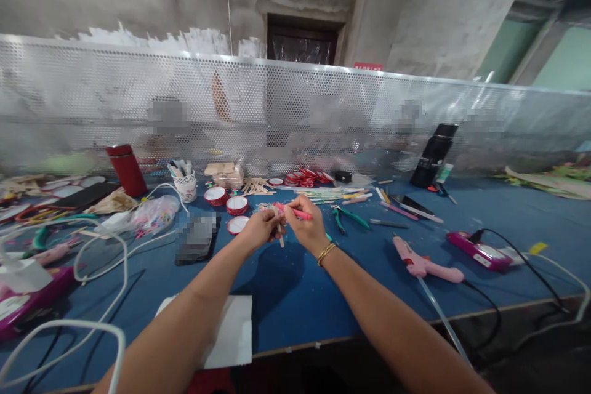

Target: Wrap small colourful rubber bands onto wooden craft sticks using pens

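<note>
Over the middle of the blue table point(277, 320), my two hands meet. My left hand point(261, 228) is closed around a pale wooden craft stick point(281, 239), whose lower end points down toward me. In my right hand point(308, 228) there is a pink marker point(302, 215), gripped like a pen with its tip end at the stick. Fingers hide the exact contact. Close to the left hand stand round red-rimmed tins with white tops point(237, 205). Green-handled pliers point(346, 218) lie to the right of my right hand.
A pink glue gun point(422, 263) and a purple power strip point(480, 251) lie at right. At left are a phone point(197, 239), white cables point(127, 265), a pen cup point(186, 186) and a red flask point(127, 170). Behind stands a perforated metal screen point(295, 111).
</note>
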Tool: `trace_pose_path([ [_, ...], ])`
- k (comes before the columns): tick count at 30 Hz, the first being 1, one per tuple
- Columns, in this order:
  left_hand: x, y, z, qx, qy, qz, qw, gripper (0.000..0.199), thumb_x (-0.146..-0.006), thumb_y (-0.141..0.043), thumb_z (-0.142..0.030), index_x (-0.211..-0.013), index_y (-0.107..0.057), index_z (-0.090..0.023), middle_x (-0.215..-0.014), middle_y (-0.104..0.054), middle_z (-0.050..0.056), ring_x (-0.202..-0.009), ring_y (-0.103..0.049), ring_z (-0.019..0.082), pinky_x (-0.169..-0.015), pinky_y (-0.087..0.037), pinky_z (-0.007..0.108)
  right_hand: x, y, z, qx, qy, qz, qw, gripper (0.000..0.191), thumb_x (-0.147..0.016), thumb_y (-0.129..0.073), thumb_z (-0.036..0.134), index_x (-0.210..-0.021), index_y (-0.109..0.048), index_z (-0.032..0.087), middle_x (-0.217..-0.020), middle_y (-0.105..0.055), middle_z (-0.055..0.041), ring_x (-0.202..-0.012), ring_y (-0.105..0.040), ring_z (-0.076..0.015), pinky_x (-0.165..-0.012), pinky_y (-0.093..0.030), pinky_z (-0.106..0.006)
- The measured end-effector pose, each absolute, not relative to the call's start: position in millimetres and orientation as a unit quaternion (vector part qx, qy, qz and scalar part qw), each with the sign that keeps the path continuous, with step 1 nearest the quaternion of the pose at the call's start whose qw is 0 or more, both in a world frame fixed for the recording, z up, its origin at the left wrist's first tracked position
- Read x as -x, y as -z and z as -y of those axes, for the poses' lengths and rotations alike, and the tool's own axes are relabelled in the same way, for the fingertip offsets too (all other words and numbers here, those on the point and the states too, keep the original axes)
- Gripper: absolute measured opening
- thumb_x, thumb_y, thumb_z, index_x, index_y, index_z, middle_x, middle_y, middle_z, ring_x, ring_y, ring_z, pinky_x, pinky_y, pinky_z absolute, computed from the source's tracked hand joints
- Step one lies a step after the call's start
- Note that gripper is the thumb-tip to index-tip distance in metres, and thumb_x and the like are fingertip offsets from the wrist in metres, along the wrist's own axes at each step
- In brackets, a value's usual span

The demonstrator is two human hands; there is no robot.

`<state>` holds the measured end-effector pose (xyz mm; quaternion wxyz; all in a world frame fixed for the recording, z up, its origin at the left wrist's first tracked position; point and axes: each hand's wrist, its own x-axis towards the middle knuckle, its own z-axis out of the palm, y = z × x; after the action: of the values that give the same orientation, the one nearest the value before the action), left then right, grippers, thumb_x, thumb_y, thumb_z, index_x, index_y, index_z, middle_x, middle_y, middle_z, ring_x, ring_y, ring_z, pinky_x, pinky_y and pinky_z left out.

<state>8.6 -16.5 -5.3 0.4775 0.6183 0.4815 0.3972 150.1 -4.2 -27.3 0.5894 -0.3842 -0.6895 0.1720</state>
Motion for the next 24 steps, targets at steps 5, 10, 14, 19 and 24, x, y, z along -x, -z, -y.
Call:
trace_pose_path([
  [5,-7.5,6.3,15.6,-0.62,-0.397,-0.483,0.474,0.026,-0.082,-0.059,-0.039,-0.073,-0.055,-0.015,-0.064,-0.063,0.001,-0.045,-0.054,0.008,-0.04,-0.035,0.017,-149.8,23.9,6.7,0.384,-0.174,0.694,0.584,0.01,-0.083,-0.053,0.031,-0.078,-0.054,0.023,-0.069,-0.064,0.0016,-0.064,-0.061,-0.0145,-0.061,-0.046,-0.025],
  [10,-6.2,8.2,13.9,-0.62,-0.398,-0.486,0.47,0.027,-0.08,-0.06,-0.041,-0.073,-0.056,-0.015,-0.065,-0.064,0.001,-0.047,-0.055,0.009,-0.041,-0.036,0.017,-150.2,20.3,9.3,0.383,-0.177,0.676,0.604,0.012,-0.083,-0.054,0.032,-0.076,-0.053,0.022,-0.065,-0.062,0.0026,-0.059,-0.06,-0.0138,-0.058,-0.045,-0.024],
  [14,-6.1,8.5,13.5,-0.616,-0.395,-0.484,0.479,0.029,-0.08,-0.061,-0.043,-0.074,-0.055,-0.016,-0.065,-0.064,0.001,-0.047,-0.055,0.008,-0.041,-0.036,0.018,-149.6,22.1,8.5,0.372,-0.189,0.685,0.598,0.012,-0.083,-0.053,0.033,-0.078,-0.053,0.022,-0.066,-0.063,0.0024,-0.059,-0.061,-0.014,-0.058,-0.045,-0.024],
  [19,-5.9,8.2,14.0,-0.622,-0.391,-0.49,0.469,0.027,-0.081,-0.059,-0.042,-0.074,-0.055,-0.016,-0.065,-0.063,0.0,-0.048,-0.055,0.009,-0.042,-0.037,0.018,-149.7,21.8,8.5,0.379,-0.181,0.676,0.605,0.012,-0.083,-0.054,0.033,-0.077,-0.053,0.022,-0.066,-0.063,0.0021,-0.06,-0.061,-0.014,-0.058,-0.045,-0.024],
  [24,-6.5,6.3,15.6,-0.624,-0.384,-0.49,0.472,0.027,-0.084,-0.055,-0.041,-0.074,-0.054,-0.016,-0.065,-0.063,0.001,-0.047,-0.053,0.009,-0.042,-0.036,0.018,-149.3,21.3,9.2,0.367,-0.194,0.684,0.6,0.011,-0.083,-0.053,0.032,-0.078,-0.053,0.022,-0.067,-0.063,0.0023,-0.059,-0.061,-0.0138,-0.058,-0.046,-0.024],
])
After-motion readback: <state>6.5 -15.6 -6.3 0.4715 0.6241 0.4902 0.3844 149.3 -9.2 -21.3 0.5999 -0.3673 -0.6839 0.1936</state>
